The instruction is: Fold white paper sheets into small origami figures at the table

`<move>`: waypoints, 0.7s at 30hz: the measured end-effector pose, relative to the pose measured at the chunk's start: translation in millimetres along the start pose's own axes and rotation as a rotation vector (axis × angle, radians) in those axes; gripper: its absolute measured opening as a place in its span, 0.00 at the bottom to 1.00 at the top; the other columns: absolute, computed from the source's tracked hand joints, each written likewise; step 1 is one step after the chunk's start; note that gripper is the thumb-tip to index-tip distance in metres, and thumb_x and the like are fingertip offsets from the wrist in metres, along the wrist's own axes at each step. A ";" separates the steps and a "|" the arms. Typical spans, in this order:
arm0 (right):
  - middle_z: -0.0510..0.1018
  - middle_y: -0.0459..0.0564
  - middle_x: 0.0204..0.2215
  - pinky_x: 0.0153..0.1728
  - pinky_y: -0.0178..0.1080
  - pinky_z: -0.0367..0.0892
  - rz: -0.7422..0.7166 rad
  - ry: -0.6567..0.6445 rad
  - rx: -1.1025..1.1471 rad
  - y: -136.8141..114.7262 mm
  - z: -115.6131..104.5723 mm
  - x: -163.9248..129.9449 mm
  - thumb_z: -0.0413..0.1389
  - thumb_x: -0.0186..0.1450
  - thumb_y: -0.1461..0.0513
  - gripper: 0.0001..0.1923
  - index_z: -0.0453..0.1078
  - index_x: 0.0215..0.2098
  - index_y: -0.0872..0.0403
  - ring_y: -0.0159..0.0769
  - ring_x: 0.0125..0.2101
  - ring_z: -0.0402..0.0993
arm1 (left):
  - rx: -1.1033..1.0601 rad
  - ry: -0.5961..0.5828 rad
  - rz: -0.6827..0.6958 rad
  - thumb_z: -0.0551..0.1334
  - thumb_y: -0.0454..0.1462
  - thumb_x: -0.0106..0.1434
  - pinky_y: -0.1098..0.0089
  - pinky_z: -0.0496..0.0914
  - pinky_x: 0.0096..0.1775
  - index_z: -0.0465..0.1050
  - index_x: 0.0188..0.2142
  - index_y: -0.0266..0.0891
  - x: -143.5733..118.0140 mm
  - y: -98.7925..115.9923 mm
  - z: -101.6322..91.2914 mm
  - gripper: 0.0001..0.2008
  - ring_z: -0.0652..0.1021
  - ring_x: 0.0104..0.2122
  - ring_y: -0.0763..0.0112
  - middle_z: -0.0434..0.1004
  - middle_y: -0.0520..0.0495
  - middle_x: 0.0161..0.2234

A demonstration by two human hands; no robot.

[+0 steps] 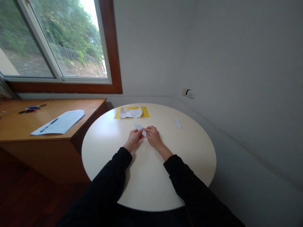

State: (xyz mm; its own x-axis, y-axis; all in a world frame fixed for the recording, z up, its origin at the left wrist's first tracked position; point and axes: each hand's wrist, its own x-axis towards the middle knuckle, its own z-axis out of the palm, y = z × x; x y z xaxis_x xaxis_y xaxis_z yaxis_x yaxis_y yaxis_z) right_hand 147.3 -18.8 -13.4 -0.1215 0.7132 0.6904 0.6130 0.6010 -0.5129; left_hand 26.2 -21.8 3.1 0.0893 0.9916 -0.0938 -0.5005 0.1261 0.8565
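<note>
Window: we see it filling the upper left of the frame, brown-framed, with trees and a fence outside.
Wall: pale grey, it takes the upper right, and a socket plate sits low on it right of centre.
Round table: cream-topped, it fills the middle of the frame, and our black sleeves come up from the bottom edge across it.
Wooden desk: it stands at the left, just beside the table's left rim.
Sheet of paper: it lies on the desk with a dark pen resting on it.
Yellow sheet: it lies at the table's far edge, above centre, with a crumpled white paper on top of it.
Left hand: at centre frame, fingers curled, we pinch the near end of the folded white paper.
Right hand: touching the left one, our fingertips close on the same paper from the right.
Folded white paper: it sits between both hands at the middle of the table, its pointed end sticking out toward the upper left; we cannot tell whether it rests on the top.
Small white scrap: it lies alone to the right of our hands, well apart from them.
</note>
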 end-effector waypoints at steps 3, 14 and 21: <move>0.72 0.51 0.33 0.43 0.41 0.64 -0.003 -0.008 -0.012 0.9 0.4 0.1 0.48 0.57 0.70 0.18 0.74 0.38 0.51 0.37 0.38 0.66 | -0.002 0.001 0.002 0.66 0.34 0.47 0.71 0.68 0.34 0.70 0.25 0.32 0.7 -0.4 -0.2 0.08 0.73 0.25 0.75 0.73 0.46 0.23; 0.74 0.51 0.34 0.38 0.39 0.67 0.085 0.012 0.181 -5.4 -1.8 -0.4 0.49 0.58 0.65 0.11 0.73 0.35 0.52 0.36 0.38 0.69 | 0.087 -0.001 0.028 0.64 0.33 0.47 0.70 0.68 0.33 0.69 0.25 0.32 -1.9 2.1 -0.5 0.06 0.73 0.24 0.74 0.73 0.46 0.23; 0.76 0.50 0.30 0.34 0.38 0.68 0.379 0.109 0.451 6.2 3.0 2.5 0.54 0.55 0.56 0.11 0.69 0.31 0.55 0.35 0.31 0.72 | 0.181 -0.001 0.107 0.65 0.38 0.46 0.70 0.67 0.34 0.69 0.26 0.33 -4.5 3.0 1.0 0.10 0.74 0.27 0.73 0.74 0.46 0.26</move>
State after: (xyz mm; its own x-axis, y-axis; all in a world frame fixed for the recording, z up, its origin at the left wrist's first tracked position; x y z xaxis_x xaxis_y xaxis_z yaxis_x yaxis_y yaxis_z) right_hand 148.4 -12.2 -16.4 0.1364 0.8811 0.4528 0.2027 0.4225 -0.8834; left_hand 25.1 -25.9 6.6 0.0450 0.9990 0.0032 -0.3444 0.0125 0.9387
